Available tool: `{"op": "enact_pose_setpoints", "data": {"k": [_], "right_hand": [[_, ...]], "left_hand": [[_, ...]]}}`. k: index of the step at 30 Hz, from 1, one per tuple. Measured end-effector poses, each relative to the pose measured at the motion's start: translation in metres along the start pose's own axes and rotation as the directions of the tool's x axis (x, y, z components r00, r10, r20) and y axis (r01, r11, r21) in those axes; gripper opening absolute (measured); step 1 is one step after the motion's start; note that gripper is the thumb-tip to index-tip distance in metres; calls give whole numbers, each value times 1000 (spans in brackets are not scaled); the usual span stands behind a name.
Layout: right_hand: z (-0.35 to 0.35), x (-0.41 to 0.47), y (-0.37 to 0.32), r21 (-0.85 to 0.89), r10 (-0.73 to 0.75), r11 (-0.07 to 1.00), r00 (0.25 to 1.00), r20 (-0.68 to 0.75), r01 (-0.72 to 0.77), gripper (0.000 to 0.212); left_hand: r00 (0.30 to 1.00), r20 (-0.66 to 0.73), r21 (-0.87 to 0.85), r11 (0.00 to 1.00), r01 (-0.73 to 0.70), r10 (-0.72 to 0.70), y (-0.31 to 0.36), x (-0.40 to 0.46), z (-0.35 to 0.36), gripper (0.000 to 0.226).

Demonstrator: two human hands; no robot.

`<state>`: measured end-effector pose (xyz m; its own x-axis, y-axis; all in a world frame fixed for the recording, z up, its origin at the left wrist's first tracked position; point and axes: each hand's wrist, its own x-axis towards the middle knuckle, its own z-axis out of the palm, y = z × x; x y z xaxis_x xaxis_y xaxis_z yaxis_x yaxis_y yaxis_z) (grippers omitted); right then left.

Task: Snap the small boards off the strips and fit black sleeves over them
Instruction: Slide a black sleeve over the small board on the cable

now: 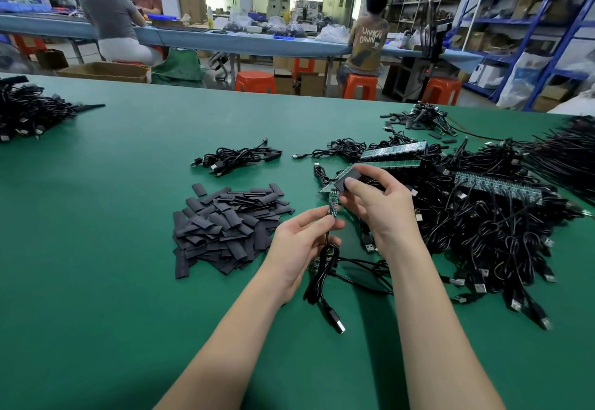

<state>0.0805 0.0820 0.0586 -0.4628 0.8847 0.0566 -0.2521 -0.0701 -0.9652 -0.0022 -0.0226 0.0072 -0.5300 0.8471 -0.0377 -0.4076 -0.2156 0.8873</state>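
Note:
My left hand (302, 242) pinches the base of a small green board (332, 205) that stands upright, its black USB cable (322, 277) hanging down onto the table. My right hand (376, 203) pinches a flat black sleeve (349, 179) just above the board's top end; the sleeve's lower edge is at the board's tip. Green strips of boards (394, 151) lie behind my hands on the cable heap, with another strip (497, 186) to the right. A pile of loose black sleeves (230, 227) lies left of my hands.
A big heap of black USB cables (489, 226) covers the green table (112, 216) on the right. Smaller cable bundles lie at centre (235, 157) and far left (29, 113). People sit at a far bench (225, 39) with orange stools.

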Motion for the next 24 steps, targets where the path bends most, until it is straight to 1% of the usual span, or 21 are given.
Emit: {"op": "enact_pose_setpoints", "data": {"k": [5,13,20,24], "right_hand": [[-2,0,2,-52,-68,996,996,54,71,26],[-10,3,2,-90,-104,989,985,140,117,31],[-13,4,1,-118,-174,975,976,133,190,27],[-13,3,2,-150,-214,962,972,95,227,24]], "left_hand": [[1000,-2,0,1000,0,0,-1,1,0,18],[1000,14,-13,1000,-2,2,-2,4,-3,14],[1000,31,32,999,1,-2,-2,3,-4,18],[1000,8,36,999,-2,2,-2,2,-2,16]]}}
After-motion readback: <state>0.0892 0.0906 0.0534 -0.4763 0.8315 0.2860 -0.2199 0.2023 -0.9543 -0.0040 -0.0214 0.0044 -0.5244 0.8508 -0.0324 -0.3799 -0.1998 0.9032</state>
